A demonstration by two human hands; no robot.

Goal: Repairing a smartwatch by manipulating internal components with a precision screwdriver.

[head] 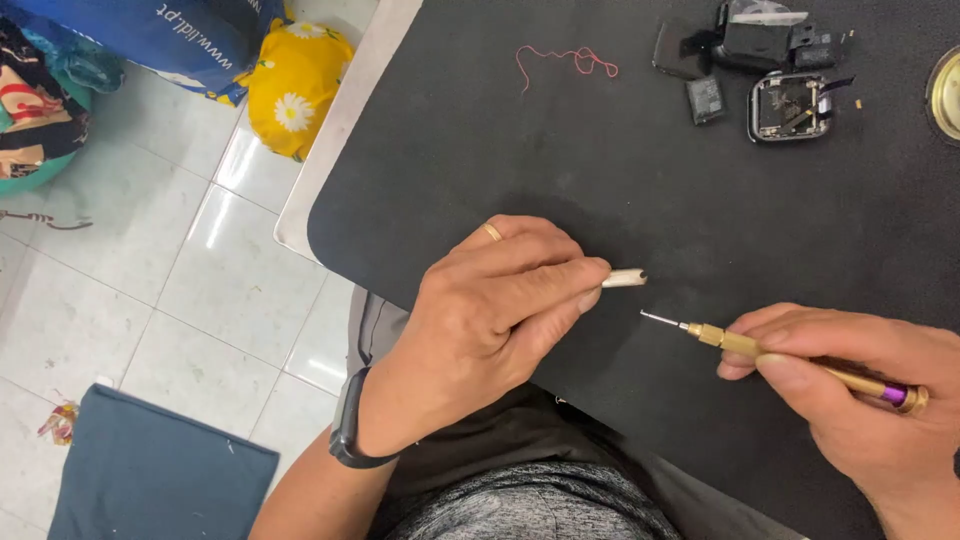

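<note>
Landmark: black bench mat (620, 170).

1. Yellow daisy-print bag (295, 85): on the tiled floor, left of the mat, off the bench.
2. Red thread (565, 60): loose squiggle on the mat's far part.
3. Left hand (490, 310): over the mat's near edge, ring on one finger, dark band at the wrist. Grip clenched on a small pale tube-like piece (624, 278), its end sticking out past the fingertips, just above the mat.
4. Precision screwdriver (790, 358): brass shaft, purple end cap, fine tip aimed left at the pale piece, near it but apart.
5. Right hand (860, 390): over the mat's near right part, grip pinched on the screwdriver shaft.
6. Opened smartwatch case (790, 105): on the mat's far right, with dark loose parts (705, 98) beside it.

Step judged: tip being lined up with the pale piece. Next move calls for a steady, centred meeting of tip and piece end.
</note>
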